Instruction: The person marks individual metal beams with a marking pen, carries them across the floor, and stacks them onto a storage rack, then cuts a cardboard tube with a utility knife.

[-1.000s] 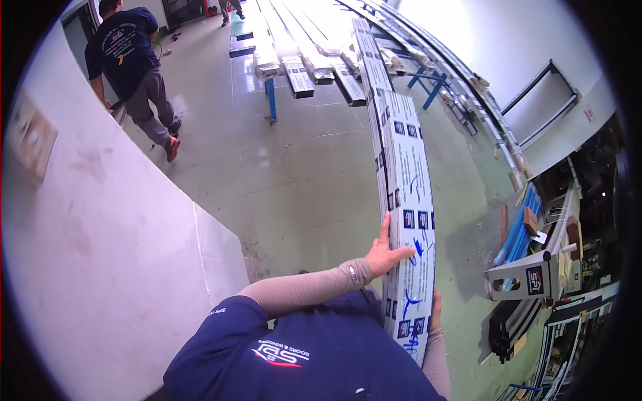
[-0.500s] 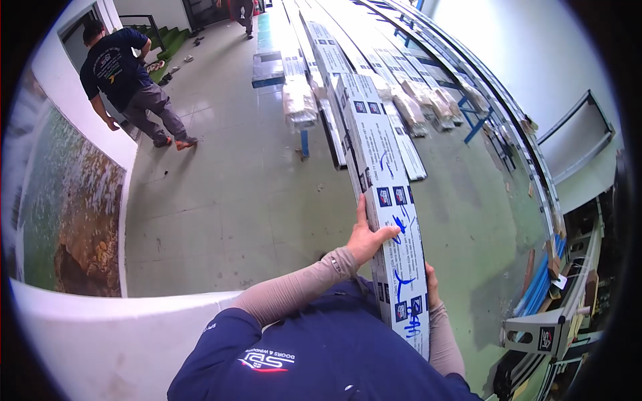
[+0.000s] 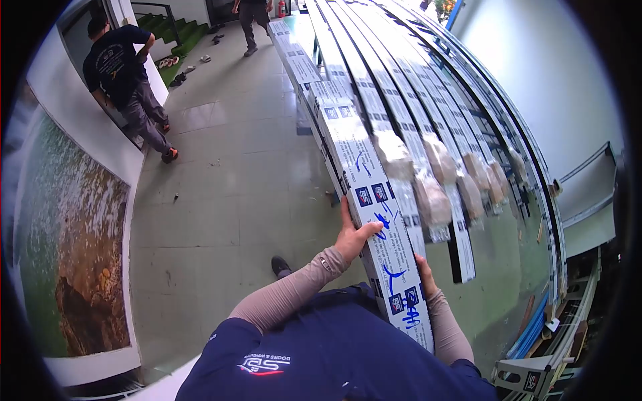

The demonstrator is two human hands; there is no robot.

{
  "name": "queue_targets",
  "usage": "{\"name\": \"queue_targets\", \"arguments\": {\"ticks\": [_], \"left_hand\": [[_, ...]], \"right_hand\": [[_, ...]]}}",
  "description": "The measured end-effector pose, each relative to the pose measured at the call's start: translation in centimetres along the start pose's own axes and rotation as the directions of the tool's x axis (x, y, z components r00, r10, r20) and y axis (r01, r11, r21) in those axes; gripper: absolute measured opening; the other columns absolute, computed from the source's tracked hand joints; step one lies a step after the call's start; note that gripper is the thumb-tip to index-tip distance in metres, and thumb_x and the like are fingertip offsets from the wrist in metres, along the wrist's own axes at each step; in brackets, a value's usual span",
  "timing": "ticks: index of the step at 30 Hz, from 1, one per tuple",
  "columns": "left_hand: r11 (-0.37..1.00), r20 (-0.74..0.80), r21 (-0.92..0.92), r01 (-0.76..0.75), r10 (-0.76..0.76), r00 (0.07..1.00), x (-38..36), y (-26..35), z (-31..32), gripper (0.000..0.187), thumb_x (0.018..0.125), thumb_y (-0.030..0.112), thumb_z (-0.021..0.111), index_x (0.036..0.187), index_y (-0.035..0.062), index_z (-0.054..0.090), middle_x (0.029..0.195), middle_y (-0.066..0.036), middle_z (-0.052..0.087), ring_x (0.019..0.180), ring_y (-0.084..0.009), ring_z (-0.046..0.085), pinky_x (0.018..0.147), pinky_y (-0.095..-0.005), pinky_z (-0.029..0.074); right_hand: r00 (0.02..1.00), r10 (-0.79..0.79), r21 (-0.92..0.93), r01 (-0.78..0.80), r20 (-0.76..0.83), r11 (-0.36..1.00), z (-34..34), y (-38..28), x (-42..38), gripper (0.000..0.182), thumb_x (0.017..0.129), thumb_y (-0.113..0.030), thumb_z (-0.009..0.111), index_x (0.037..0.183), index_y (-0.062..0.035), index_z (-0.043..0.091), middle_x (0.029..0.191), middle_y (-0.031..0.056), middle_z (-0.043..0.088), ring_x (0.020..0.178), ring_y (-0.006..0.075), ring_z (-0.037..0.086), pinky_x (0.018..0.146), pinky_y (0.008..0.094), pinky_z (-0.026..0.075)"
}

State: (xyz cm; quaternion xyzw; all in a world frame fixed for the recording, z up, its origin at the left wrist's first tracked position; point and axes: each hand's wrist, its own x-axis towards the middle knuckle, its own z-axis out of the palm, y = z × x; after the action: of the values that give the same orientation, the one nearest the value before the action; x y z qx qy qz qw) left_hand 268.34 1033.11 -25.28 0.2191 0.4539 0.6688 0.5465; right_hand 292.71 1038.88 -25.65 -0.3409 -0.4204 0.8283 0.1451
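Note:
A long white-wrapped profile bundle [image 3: 364, 170], printed with dark logos and marked in blue handwriting, runs from my chest towards the far end of the room. My left hand [image 3: 354, 234] grips its left edge, thumb on the top face and fingers along the side. On the opposite side, nearer my body, my right hand [image 3: 426, 274] holds the same bundle; its lower fingers are hidden. Close to the right lie more long wrapped profiles [image 3: 428, 113], several with plastic-wrapped ends [image 3: 438, 157].
One person [image 3: 124, 80] walks by a doorway at left; another person [image 3: 252, 20] is at the back. Shoes [image 3: 179, 79] lie near green steps [image 3: 160, 30]. A wall picture [image 3: 80, 247] stands at left, blue rods [image 3: 529, 325] and a metal rack [image 3: 535, 371] at lower right.
My view has moved forward, bringing the profiles on the right closer. The bundle's far end has swung left, still in both hands. The person at left has stepped nearer the doorway.

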Motion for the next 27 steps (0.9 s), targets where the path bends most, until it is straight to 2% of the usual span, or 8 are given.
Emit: {"name": "queue_targets", "arguments": {"ticks": [5,7,10,17,20,23,25,27], "left_hand": [[1.0,-0.002,-0.004,-0.03,0.03,1.0,9.1,8.5,-11.0,0.123,0.083,0.023,0.074,0.152,0.0146,-0.028,0.142,-0.021,0.041,0.128,-0.0306,0.051,0.108,-0.0434,0.042],[1.0,0.002,0.008,0.014,-0.014,1.0,12.9,11.5,-14.8,0.125,0.081,0.024,0.075,0.151,0.0089,-0.027,0.146,-0.024,0.035,0.131,-0.0324,0.048,0.109,-0.0417,0.041],[0.998,0.017,0.0,0.057,-0.057,0.998,19.3,16.2,-20.0,0.125,0.08,0.024,0.075,0.151,0.0076,-0.026,0.145,-0.026,0.036,0.129,-0.0337,0.049,0.108,-0.0422,0.042],[0.994,0.034,0.033,0.103,-0.104,0.994,39.2,24.4,-32.9,0.122,0.081,0.021,0.075,0.153,0.0114,-0.023,0.143,-0.026,0.04,0.126,-0.0348,0.053,0.106,-0.044,0.045],[0.988,0.042,0.069,0.135,-0.138,0.99,48.3,28.6,-37.0,0.117,0.082,0.026,0.073,0.154,0.0191,-0.019,0.139,-0.023,0.042,0.124,-0.0354,0.053,0.101,-0.0507,0.049],[0.991,0.047,0.066,0.119,-0.122,0.991,55.9,33.0,-40.1,0.115,0.083,0.024,0.072,0.154,0.0187,-0.019,0.137,-0.024,0.044,0.121,-0.035,0.056,0.098,-0.0502,0.051],[0.995,0.071,0.049,0.091,-0.095,0.993,61.4,35.2,-42.4,0.115,0.084,0.023,0.072,0.154,0.0188,-0.02,0.137,-0.023,0.044,0.121,-0.0336,0.056,0.099,-0.0501,0.05],[0.985,0.066,0.011,0.171,-0.172,0.983,66.5,38.0,-44.7,0.12,0.081,0.022,0.074,0.154,0.0134,-0.021,0.139,-0.025,0.043,0.123,-0.0348,0.054,0.104,-0.0454,0.046]], "right_hand": [[0.992,0.053,0.043,-0.048,-0.117,0.998,9.2,-4.0,12.7,0.062,0.1,-0.05,0.042,0.136,-0.0011,0.054,0.126,0.0122,0.064,0.111,0.0203,0.063,0.096,0.0321,0.051],[0.993,0.042,0.031,-0.039,-0.112,0.999,12.4,-6.0,17.7,0.062,0.1,-0.052,0.043,0.135,-0.0013,0.055,0.123,0.0111,0.065,0.109,0.0193,0.063,0.093,0.031,0.051],[0.993,-0.042,-0.049,0.037,-0.11,0.998,15.0,-7.8,26.4,0.062,0.099,-0.053,0.045,0.135,-0.0028,0.053,0.122,0.0101,0.064,0.107,0.0184,0.064,0.092,0.0304,0.052],[0.986,0.058,0.1,-0.043,-0.154,0.994,19.9,-12.7,50.1,0.063,0.099,-0.052,0.043,0.136,-0.0019,0.054,0.124,0.0112,0.065,0.109,0.0184,0.064,0.094,0.0307,0.051],[0.993,0.02,0.092,-0.009,-0.118,0.996,21.8,-17.3,59.2,0.066,0.098,-0.055,0.044,0.137,-0.0027,0.053,0.123,0.0117,0.066,0.107,0.0184,0.065,0.093,0.0312,0.053],[0.991,0.05,0.078,-0.04,-0.127,0.996,25.1,-23.5,66.5,0.069,0.096,-0.057,0.045,0.137,-0.0023,0.053,0.123,0.0123,0.066,0.106,0.0192,0.066,0.091,0.0315,0.054],[0.976,0.051,-0.002,-0.052,-0.211,0.999,26.1,-26.3,71.6,0.07,0.095,-0.058,0.046,0.136,-0.0019,0.054,0.123,0.0134,0.066,0.106,0.0203,0.066,0.091,0.032,0.054],[0.969,0.068,-0.017,-0.074,-0.237,0.997,26.6,-28.3,77.4,0.071,0.096,-0.058,0.045,0.137,-0.0013,0.054,0.124,0.0142,0.066,0.108,0.0207,0.066,0.092,0.0324,0.054]]}}
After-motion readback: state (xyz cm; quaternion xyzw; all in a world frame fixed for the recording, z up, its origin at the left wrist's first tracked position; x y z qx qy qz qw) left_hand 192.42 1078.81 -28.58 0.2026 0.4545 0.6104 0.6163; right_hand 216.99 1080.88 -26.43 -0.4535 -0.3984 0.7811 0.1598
